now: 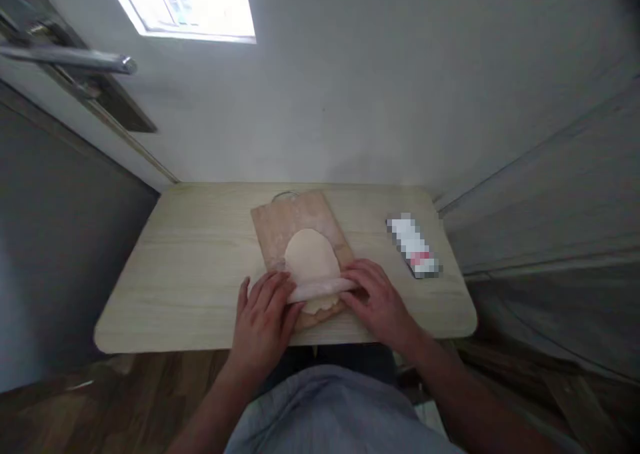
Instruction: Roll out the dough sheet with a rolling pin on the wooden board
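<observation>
Small wooden table [190, 261] against a wall. A blurred packet [414, 246] lies at 3 o'clock of the cutting board [280, 224], well apart. The flat oval dough [313, 257] sits mid-board. The rolling pin [323, 287] lies across the dough's 6 o'clock end, long axis 9 to 3. The left hand [263, 314] lies flat, fingers extended, on its 9 o'clock end; the right hand [377, 301] lies flat on the 3 o'clock end.

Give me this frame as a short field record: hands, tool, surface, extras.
left hand: flat on the left end of the rolling pin, fingers extended
right hand: flat on the pin's right end
rolling pin: lies across the near part of the dough
dough: pale flattened oval on the board
board: wooden, set at an angle on the table
table: light wood
other: small pixelated pack on the table, right of the board
</observation>
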Motion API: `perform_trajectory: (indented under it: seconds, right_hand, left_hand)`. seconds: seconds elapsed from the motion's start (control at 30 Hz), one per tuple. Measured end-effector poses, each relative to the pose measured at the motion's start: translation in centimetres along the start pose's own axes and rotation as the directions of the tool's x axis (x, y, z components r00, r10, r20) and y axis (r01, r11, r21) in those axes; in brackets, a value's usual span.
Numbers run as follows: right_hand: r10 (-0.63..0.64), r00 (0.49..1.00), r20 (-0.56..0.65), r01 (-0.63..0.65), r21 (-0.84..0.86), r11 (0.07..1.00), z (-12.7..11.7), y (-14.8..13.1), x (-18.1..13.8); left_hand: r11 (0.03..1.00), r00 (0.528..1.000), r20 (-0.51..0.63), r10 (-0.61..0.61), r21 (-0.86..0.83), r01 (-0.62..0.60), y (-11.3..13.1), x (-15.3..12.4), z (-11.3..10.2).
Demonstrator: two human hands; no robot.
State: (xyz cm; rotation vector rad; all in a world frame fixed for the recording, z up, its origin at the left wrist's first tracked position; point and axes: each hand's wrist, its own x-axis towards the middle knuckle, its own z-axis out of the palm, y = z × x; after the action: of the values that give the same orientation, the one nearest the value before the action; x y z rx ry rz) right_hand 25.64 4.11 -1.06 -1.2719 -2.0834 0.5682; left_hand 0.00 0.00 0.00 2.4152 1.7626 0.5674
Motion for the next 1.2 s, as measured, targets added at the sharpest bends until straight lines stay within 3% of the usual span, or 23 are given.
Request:
perform_trajectory:
  seconds: [0.4, 0.57, 0.77, 0.97, 1.2]
  right_hand:
    - [-0.019, 0.995, 0.103, 0.035, -0.156, 0.987, 0.0, -2.2, -0.9]
    - [0.014, 0.995, 0.098, 0.004, -0.190, 0.982, -0.1, -1.9, 0.0]
    - [0.078, 0.995, 0.066, -0.052, -0.328, 0.943, 1.6, -2.0, 0.2]
    - [0.097, 0.995, -0.005, -0.091, -0.400, 0.912, 3.4, -1.5, 2.5]
    - [0.089, 0.996, -0.006, -0.082, -0.440, 0.894, 3.8, -1.3, 5.1]
  left_hand:
    - [0.997, 0.998, 0.050, -0.039, -0.071, 0.042, -1.0, -1.7, -0.5]
    - [0.995, 0.997, 0.020, -0.081, -0.063, 0.082, -0.6, -1.9, -0.5]
    - [0.992, 0.992, 0.019, -0.123, 0.023, 0.122, 0.3, -1.9, -0.3]
    - [0.988, 0.990, 0.002, -0.141, 0.069, 0.140, 0.3, -1.1, -0.5]
    - [0.983, 0.987, 0.006, -0.163, 0.089, 0.162, -0.9, 0.6, -0.4]
